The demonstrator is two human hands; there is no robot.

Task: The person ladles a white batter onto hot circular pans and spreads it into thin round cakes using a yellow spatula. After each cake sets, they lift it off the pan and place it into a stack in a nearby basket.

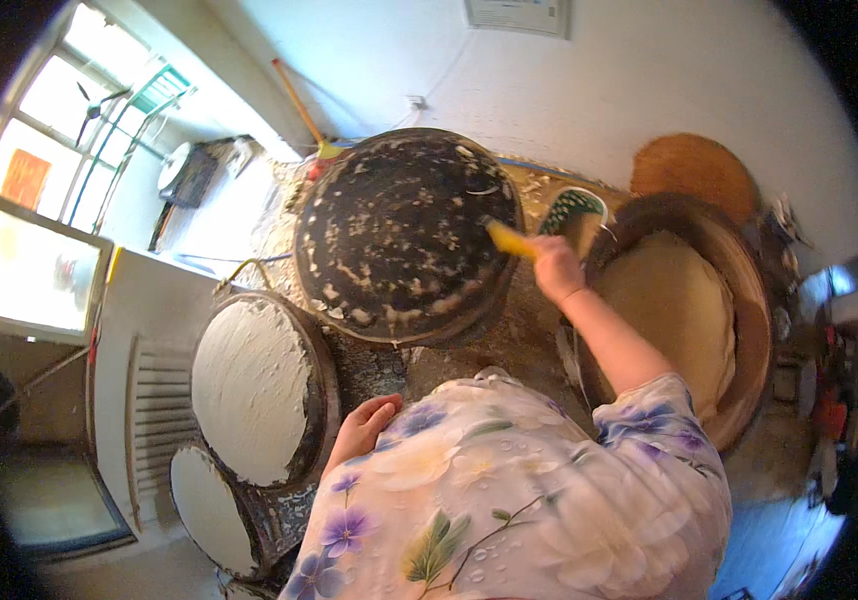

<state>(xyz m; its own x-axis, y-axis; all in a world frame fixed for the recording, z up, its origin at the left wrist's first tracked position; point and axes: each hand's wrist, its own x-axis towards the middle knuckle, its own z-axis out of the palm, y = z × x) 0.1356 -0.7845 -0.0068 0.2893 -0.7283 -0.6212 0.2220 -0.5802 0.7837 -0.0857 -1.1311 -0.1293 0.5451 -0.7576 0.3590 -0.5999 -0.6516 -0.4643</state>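
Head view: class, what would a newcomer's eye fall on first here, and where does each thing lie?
The big dark disc, flecked with pale scraps, dominates the upper middle. The right hand holds a yellow tool by the disc's right edge. White-topped discs stand at lower left, a wide brown tub at right.

Seen from above, we count one left hand (365, 424), one right hand (557, 270), one yellow tool (512, 241), one large dark round griddle (399, 235), at least two white-coated round pans (254, 390), one wide tub (755, 345), one round brown board (694, 172), one long orange handle (295, 97) and one framed sheet (517, 14).
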